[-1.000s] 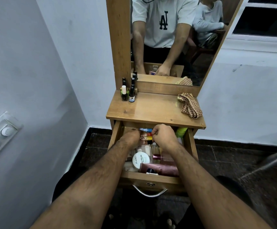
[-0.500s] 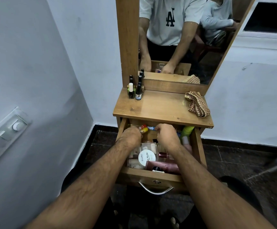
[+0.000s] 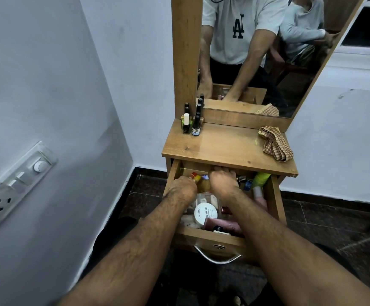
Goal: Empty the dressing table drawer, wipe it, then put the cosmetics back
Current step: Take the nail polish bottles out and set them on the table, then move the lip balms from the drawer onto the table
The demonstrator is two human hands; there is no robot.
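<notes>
Emptying barely begun: drawer [image 3: 210, 238] full, my left hand [image 3: 183, 189] pinching small tubes [image 3: 195, 178], right hand [image 3: 222, 181] fingers hidden at twelve o'clock, grip unclear

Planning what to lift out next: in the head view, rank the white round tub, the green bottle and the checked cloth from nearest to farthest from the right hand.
1. Green bottle, drawer's right side.
2. White round tub, drawer's front; near tie.
3. Checked cloth, tabletop's right.
Measured from the right hand.
</notes>
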